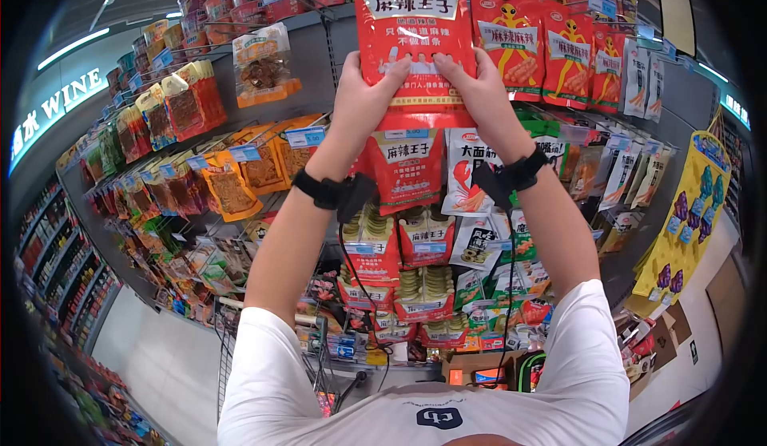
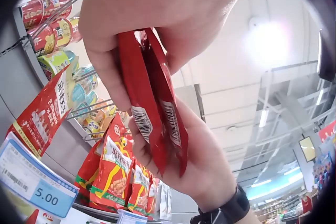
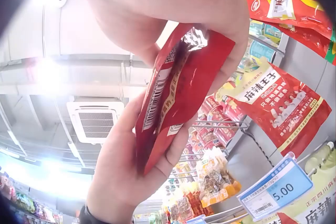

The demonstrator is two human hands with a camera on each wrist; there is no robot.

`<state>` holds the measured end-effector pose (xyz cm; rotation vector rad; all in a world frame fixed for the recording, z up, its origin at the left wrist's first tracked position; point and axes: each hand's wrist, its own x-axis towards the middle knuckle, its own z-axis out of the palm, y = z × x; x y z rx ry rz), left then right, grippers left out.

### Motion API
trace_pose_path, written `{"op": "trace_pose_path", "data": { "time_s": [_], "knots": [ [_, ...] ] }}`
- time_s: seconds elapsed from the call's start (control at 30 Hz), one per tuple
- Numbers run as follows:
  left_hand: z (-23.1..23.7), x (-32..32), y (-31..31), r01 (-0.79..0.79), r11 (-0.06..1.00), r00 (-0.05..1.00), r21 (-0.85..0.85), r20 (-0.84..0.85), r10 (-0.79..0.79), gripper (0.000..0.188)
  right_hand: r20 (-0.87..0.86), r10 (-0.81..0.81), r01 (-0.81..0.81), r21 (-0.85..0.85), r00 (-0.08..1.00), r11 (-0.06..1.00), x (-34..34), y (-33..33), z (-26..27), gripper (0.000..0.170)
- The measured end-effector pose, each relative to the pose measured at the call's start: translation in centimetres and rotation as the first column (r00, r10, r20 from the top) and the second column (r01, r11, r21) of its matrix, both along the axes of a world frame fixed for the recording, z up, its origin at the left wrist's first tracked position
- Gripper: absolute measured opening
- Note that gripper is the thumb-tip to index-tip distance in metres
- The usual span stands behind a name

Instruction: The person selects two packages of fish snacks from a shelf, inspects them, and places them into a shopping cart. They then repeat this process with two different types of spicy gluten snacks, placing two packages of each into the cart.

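Before the rack (image 1: 317,51), left hand (image 1: 363,91) and right hand (image 1: 483,91) pinch red packs (image 1: 411,27), probably two, edges overlapping. Squeeze evenly so neither slips

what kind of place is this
Most likely a supermarket or similar shop, at its snack shelves: a price tag reads 5.00, rows of packets hang on racks, and a large WINE sign shows off to one side.
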<state>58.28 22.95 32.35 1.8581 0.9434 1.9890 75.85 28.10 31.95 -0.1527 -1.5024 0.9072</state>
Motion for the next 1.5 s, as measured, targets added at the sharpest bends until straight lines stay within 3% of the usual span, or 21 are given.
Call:
{"op": "trace_pose_path", "data": {
  "time_s": [0.07, 0.1, 0.17, 0.23, 0.27, 0.3, 0.33, 0.37, 0.43, 0.47, 0.7, 0.8, 1.07, 1.27, 1.5],
  "knots": [
    [-2.2, 0.8, -0.9, 0.139, 0.990, 0.983, -0.013, 0.125, -0.136, 0.043, 0.003, -0.021, 0.021, 0.000, 1.000, 1.000, 0.7, -0.9, -2.1, 0.046],
    [-3.5, 1.3, -1.5, 0.136, 0.990, 0.984, -0.018, 0.121, -0.133, 0.043, 0.004, -0.039, 0.039, 0.005, 0.999, 0.999, 1.1, -1.4, -3.2, 0.042],
    [-6.8, 2.0, -2.6, 0.326, 0.945, 0.891, 0.002, 0.332, -0.308, 0.040, -0.009, -0.078, 0.078, -0.006, 0.997, 0.997, 2.0, -2.9, -6.2, 0.036],
    [-10.6, 1.9, -2.4, 0.241, 0.971, 0.940, -0.008, 0.252, -0.231, 0.040, 0.003, -0.173, 0.173, -0.020, 0.985, 0.985, 2.7, -3.7, -9.8, 0.033],
    [-13.2, 2.0, -1.9, 0.154, 0.987, 0.931, -0.056, 0.342, -0.126, 0.036, 0.005, -0.181, 0.181, -0.065, 0.983, 0.981, 3.0, -3.8, -11.9, 0.033],
    [-14.1, 2.8, -3.6, 0.133, 0.990, 0.966, -0.035, 0.230, -0.121, 0.034, 0.004, -0.189, 0.188, -0.109, 0.982, 0.976, 3.3, -3.8, -14.0, 0.032],
    [-15.3, 4.1, -5.0, 0.218, 0.974, 0.918, -0.066, 0.351, -0.182, 0.033, -0.037, -0.140, 0.131, -0.175, 0.990, 0.976, 3.6, -4.1, -16.0, 0.033],
    [-17.5, 4.1, -5.6, 0.121, 0.969, 0.945, -0.214, 0.323, -0.047, 0.032, -0.083, -0.092, 0.070, -0.237, 0.992, 0.969, 3.9, -4.6, -17.9, 0.034],
    [-21.1, 4.8, -6.1, 0.025, 0.962, 0.948, -0.271, 0.312, 0.063, 0.028, -0.042, -0.110, 0.093, -0.290, 0.993, 0.953, 4.6, -5.0, -21.8, 0.036],
    [-23.1, 4.9, -6.4, 0.147, 0.945, 0.905, -0.292, 0.425, -0.010, 0.024, -0.051, -0.062, 0.042, -0.325, 0.997, 0.945, 5.1, -5.5, -23.4, 0.037],
    [-32.4, 5.7, -11.7, 0.033, 0.921, 0.900, -0.388, 0.413, 0.142, 0.028, -0.003, 0.085, -0.074, -0.522, 0.996, 0.850, 6.4, -9.1, -31.3, 0.035],
    [-34.0, 4.9, -14.1, 0.019, 0.904, 0.881, -0.426, 0.435, 0.187, 0.028, 0.002, 0.027, -0.021, -0.552, 1.000, 0.834, 6.8, -10.3, -32.8, 0.035],
    [-37.5, -2.0, -22.3, -0.079, 0.854, 0.845, -0.514, 0.420, 0.330, 0.027, 0.213, 0.049, 0.099, -0.629, 0.976, 0.771, 9.4, -12.1, -37.2, 0.041],
    [-37.9, -7.3, -29.8, -0.085, 0.822, 0.777, -0.563, 0.479, 0.408, 0.024, 0.215, 0.184, -0.023, -0.588, 0.959, 0.808, 5.7, -15.4, -37.6, 0.038],
    [-38.5, -8.9, -33.4, -0.062, 0.811, 0.763, -0.582, 0.496, 0.415, 0.026, 0.240, 0.195, 0.003, -0.637, 0.951, 0.771, 1.8, -19.2, -37.7, 0.036]
  ]
}}
